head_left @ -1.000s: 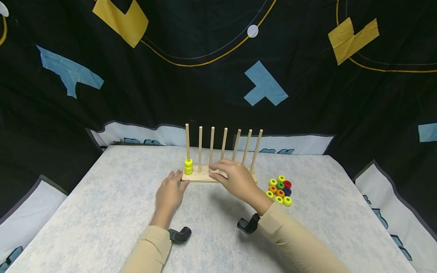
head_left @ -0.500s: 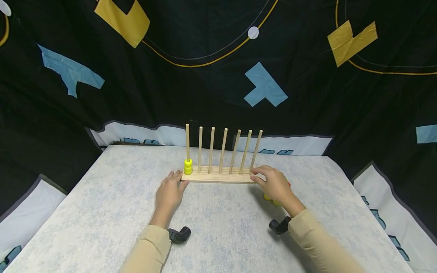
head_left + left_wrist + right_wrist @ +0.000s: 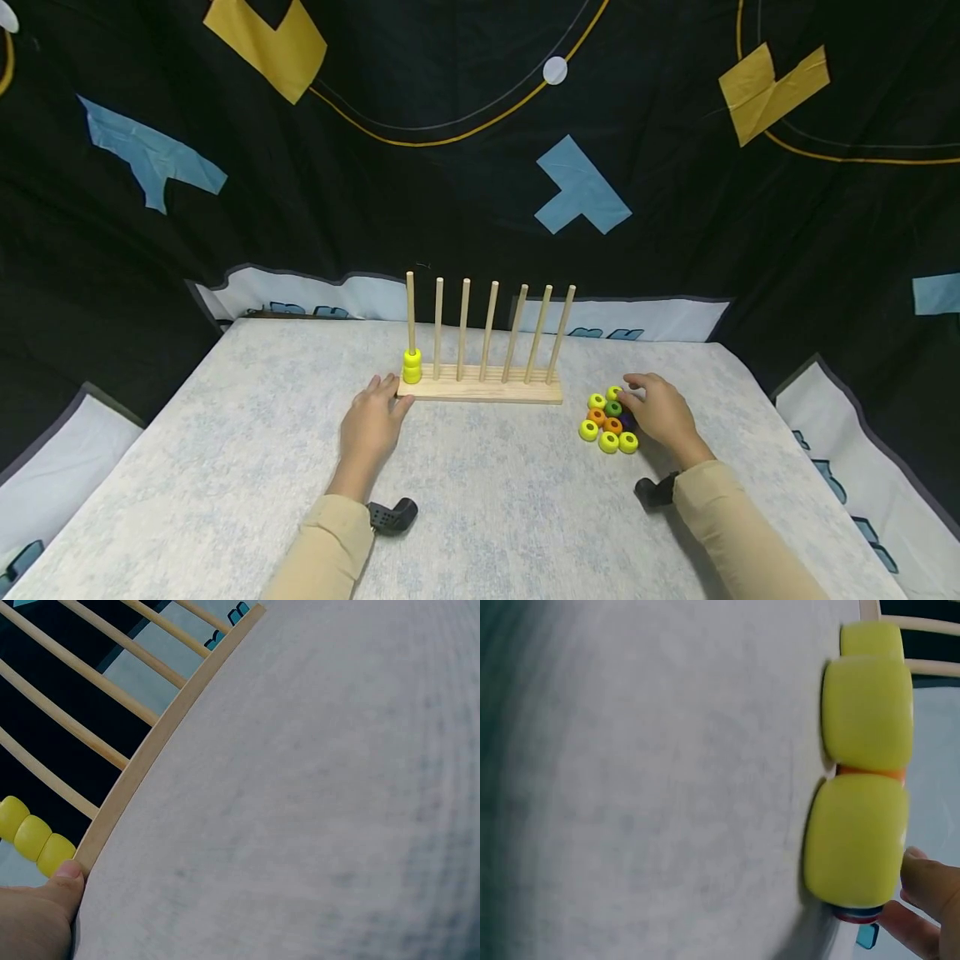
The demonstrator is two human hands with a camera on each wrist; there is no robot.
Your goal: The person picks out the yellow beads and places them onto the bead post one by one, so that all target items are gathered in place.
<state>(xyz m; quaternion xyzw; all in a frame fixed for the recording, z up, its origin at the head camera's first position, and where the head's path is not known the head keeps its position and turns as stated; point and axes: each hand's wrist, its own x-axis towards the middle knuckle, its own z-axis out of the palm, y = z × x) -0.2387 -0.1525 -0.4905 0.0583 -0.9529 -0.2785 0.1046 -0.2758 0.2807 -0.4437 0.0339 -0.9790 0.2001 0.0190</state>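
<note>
A wooden peg rack [image 3: 480, 390] with several upright pegs stands mid-table. Yellow beads [image 3: 412, 367] are stacked on its leftmost peg; the left wrist view shows three of these yellow beads [image 3: 31, 838]. My left hand [image 3: 369, 429] holds the rack's left end, its thumb [image 3: 69, 881] against the front edge; its other fingers are hidden in the left wrist view. My right hand [image 3: 660, 414] is over the right side of a loose bead cluster, thumb and index finger apart. A purple bead [image 3: 627, 421] lies partly under it. A red bead [image 3: 855, 919] peeks out near its fingertips.
The cluster right of the rack also has yellow beads [image 3: 608, 442], orange beads [image 3: 596, 417] and a green bead [image 3: 613, 409]. A pale mottled cloth covers the table [image 3: 465, 500]. A black curtain [image 3: 420, 208] hangs behind.
My right hand has moved right from the middle of the rack, past its right end, to the bead cluster. The left hand has stayed at the rack's left end.
</note>
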